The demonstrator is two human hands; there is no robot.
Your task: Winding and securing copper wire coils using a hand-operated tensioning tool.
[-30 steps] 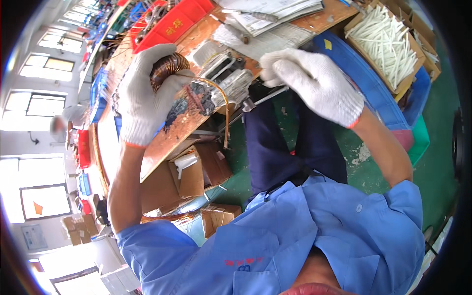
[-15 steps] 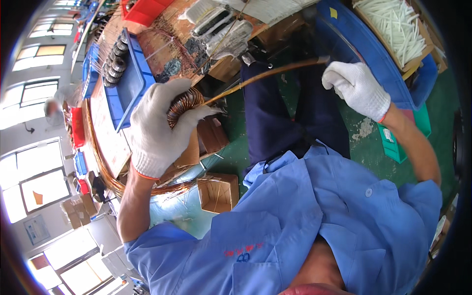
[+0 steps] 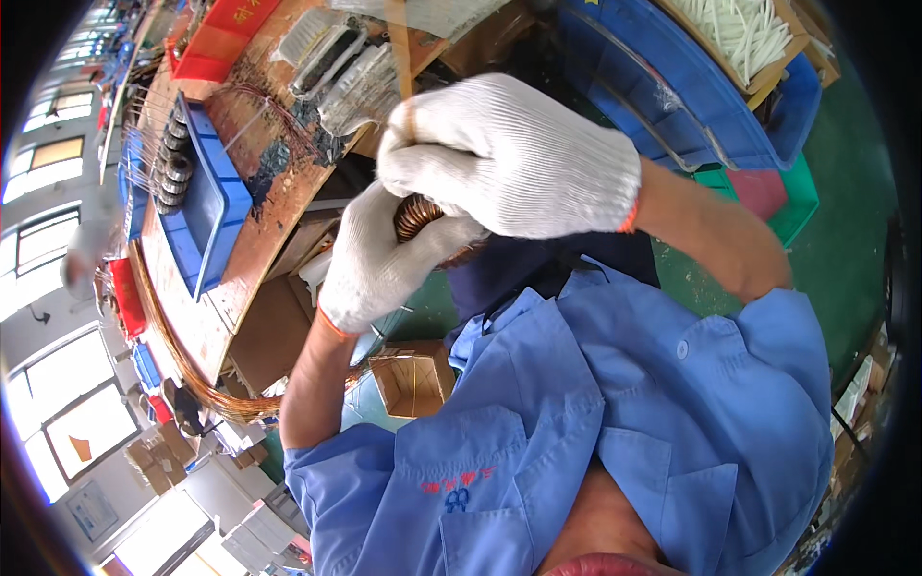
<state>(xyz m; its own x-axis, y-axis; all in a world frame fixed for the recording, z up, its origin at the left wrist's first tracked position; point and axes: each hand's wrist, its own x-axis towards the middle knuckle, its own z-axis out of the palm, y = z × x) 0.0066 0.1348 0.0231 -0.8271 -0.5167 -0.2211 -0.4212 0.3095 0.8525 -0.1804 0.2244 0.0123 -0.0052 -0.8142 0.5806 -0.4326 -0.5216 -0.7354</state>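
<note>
A ring-shaped coil wound with copper wire [image 3: 415,219] sits in my left hand [image 3: 370,264], which wears a white knitted glove and is closed round it. My right hand [image 3: 523,158], in a matching glove, is closed right above the coil, and its fingers hide the coil's upper part. From those fingers a tan, blurred length of copper wire [image 3: 400,48] rises toward the top of the view. Where the wire meets the coil is hidden behind the gloves.
On the workbench [image 3: 252,125] at left stand a blue bin [image 3: 216,206] beside dark wound rings and a red bin [image 3: 226,34]. A long copper wire bundle [image 3: 182,360] curves along its edge. At right are a large blue tray [image 3: 672,86], white sticks [image 3: 740,34] and a green bin [image 3: 802,197].
My right hand has swung left from far right to just above the coil. The wire, earlier stretched rightward, now points up. My left hand with the coil has shifted slightly right and down.
</note>
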